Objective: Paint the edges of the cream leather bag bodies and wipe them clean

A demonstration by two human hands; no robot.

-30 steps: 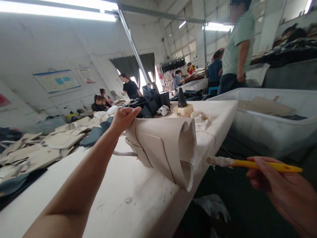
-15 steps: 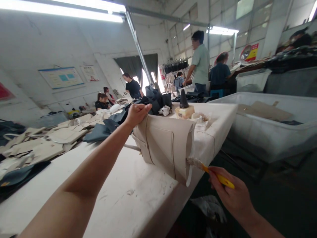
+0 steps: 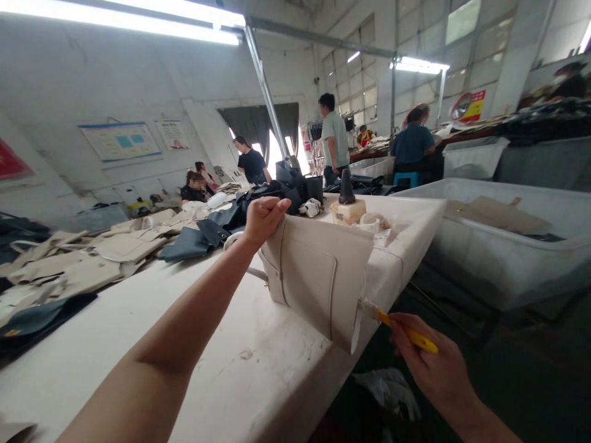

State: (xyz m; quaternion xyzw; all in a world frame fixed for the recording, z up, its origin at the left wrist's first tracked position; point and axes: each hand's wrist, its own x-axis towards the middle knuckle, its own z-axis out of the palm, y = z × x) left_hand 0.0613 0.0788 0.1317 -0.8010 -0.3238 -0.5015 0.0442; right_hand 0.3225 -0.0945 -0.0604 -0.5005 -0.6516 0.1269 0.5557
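Note:
My left hand (image 3: 262,218) grips the top far corner of a cream leather bag piece (image 3: 318,271) and holds it upright at the right edge of the white worktable (image 3: 221,351). My right hand (image 3: 427,363) is closed on a yellow-handled brush (image 3: 397,326). The brush's whitish tip touches the near lower edge of the bag piece.
A glue pot with a dark cone (image 3: 346,203) stands further along the table. Cream and dark blue leather pieces (image 3: 115,252) lie heaped at the left. A large grey plastic bin (image 3: 508,246) stands to the right. Several people work in the background.
My right hand has brought the brush from out at the right onto the bag piece's near edge. The bag piece has turned more upright. The person in the green shirt has walked further away.

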